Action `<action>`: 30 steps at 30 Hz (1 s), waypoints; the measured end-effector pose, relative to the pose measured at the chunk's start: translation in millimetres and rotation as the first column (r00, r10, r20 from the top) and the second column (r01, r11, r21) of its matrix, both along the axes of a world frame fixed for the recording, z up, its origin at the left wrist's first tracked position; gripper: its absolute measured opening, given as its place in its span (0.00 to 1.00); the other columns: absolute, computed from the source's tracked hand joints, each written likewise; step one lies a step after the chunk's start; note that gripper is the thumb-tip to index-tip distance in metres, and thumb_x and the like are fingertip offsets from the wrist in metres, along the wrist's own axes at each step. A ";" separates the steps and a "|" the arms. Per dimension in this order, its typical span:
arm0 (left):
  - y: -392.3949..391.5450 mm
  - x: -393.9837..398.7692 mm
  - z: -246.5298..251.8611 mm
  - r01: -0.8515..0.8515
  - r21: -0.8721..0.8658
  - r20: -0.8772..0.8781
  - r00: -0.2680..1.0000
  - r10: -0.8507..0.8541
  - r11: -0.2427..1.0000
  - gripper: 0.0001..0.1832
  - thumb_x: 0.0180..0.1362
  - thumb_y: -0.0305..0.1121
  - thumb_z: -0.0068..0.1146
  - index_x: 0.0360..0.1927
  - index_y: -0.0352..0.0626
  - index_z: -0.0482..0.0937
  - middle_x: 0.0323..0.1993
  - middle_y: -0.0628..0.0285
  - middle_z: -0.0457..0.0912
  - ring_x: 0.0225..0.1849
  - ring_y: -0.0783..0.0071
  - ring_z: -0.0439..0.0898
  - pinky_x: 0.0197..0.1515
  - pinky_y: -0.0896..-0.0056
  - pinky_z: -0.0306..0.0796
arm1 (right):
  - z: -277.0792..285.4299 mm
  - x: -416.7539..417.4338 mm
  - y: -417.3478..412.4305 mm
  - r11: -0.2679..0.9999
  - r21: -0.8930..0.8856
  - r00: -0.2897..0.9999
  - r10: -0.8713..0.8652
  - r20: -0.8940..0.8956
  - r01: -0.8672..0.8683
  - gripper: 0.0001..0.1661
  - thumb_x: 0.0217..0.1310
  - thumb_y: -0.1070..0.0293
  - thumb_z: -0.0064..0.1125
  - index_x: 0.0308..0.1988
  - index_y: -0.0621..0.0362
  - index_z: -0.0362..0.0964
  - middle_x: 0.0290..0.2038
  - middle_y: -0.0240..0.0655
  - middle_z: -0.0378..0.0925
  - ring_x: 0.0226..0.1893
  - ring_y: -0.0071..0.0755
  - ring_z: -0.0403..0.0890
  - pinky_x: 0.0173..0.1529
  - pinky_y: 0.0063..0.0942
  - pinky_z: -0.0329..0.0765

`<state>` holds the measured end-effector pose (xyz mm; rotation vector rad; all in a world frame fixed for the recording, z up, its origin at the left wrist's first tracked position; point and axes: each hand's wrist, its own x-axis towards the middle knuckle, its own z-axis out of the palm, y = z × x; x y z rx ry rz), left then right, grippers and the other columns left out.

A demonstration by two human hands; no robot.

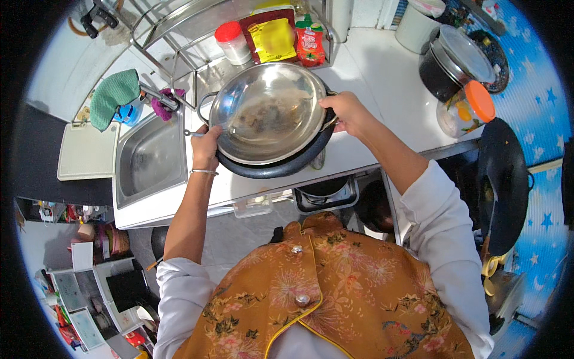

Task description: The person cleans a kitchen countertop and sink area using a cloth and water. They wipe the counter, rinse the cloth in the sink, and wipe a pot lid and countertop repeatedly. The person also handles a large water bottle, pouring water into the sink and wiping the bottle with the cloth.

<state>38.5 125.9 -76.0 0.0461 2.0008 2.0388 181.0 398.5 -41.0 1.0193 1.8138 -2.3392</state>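
A shallow stainless steel pan [273, 112] with brownish stains inside and a loop handle at each side is held above the counter. My left hand [206, 146] grips its left rim, thumb on top, just below the left loop handle [206, 107]. A thin metal rod with a ring end [193, 133] juts out beside that hand; its other end is hidden. At the right handle, my right hand [352, 112] is closed with the thumb over the rim. A dark round pan [273, 170] shows directly beneath; I cannot tell whether the two touch.
Left is a steel sink [154, 157] beside a white cutting board [87, 152]. Behind stand a red-lidded jar [233, 42] and a red pouch [310, 45] on a metal rack [179, 58]. Rightward are an orange-lidded jar [466, 110], a pot [441, 74] and a black wok [504, 184].
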 end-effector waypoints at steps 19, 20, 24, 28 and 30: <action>-23.4 4.8 4.3 -0.220 0.082 -0.059 0.973 0.225 0.972 0.14 0.44 0.21 0.47 0.37 0.29 0.72 0.28 0.60 0.75 0.27 0.73 0.73 0.32 0.77 0.67 | -2.3 -47.7 -3.0 0.988 0.012 0.982 0.155 -0.104 -0.155 0.16 0.45 0.69 0.55 0.34 0.71 0.68 0.29 0.42 0.73 0.27 0.38 0.76 0.26 0.39 0.74; -19.0 5.3 8.0 -0.231 0.107 -0.113 0.963 0.243 0.967 0.13 0.45 0.22 0.47 0.37 0.30 0.72 0.27 0.61 0.75 0.26 0.75 0.72 0.32 0.77 0.66 | 5.0 -50.9 2.2 0.973 0.123 0.975 0.206 -0.086 -0.195 0.16 0.46 0.69 0.55 0.35 0.70 0.68 0.29 0.42 0.74 0.28 0.38 0.76 0.27 0.41 0.74; 10.6 -2.8 9.9 -0.251 0.123 -0.212 0.938 0.273 0.960 0.11 0.43 0.23 0.49 0.33 0.30 0.73 0.26 0.61 0.75 0.26 0.76 0.71 0.31 0.77 0.65 | 11.4 -54.3 26.3 0.975 0.176 0.967 0.171 -0.191 -0.138 0.22 0.46 0.67 0.55 0.42 0.65 0.65 0.34 0.39 0.74 0.30 0.36 0.76 0.32 0.36 0.75; 43.4 -0.6 -6.2 -0.236 0.159 -0.257 0.928 0.271 0.959 0.11 0.43 0.24 0.50 0.32 0.30 0.73 0.26 0.61 0.75 0.26 0.76 0.71 0.30 0.77 0.65 | 7.0 -45.3 56.0 0.957 0.227 0.961 0.222 -0.165 -0.182 0.21 0.47 0.63 0.55 0.40 0.64 0.67 0.32 0.38 0.74 0.30 0.33 0.77 0.31 0.34 0.75; 58.2 -1.5 -12.9 -0.238 0.174 -0.234 0.933 0.275 0.956 0.11 0.42 0.23 0.50 0.32 0.30 0.73 0.25 0.61 0.75 0.25 0.77 0.70 0.29 0.78 0.65 | -6.9 -42.8 73.9 0.955 0.249 0.968 0.201 -0.153 -0.159 0.23 0.45 0.61 0.56 0.39 0.68 0.67 0.31 0.41 0.74 0.28 0.34 0.77 0.28 0.32 0.75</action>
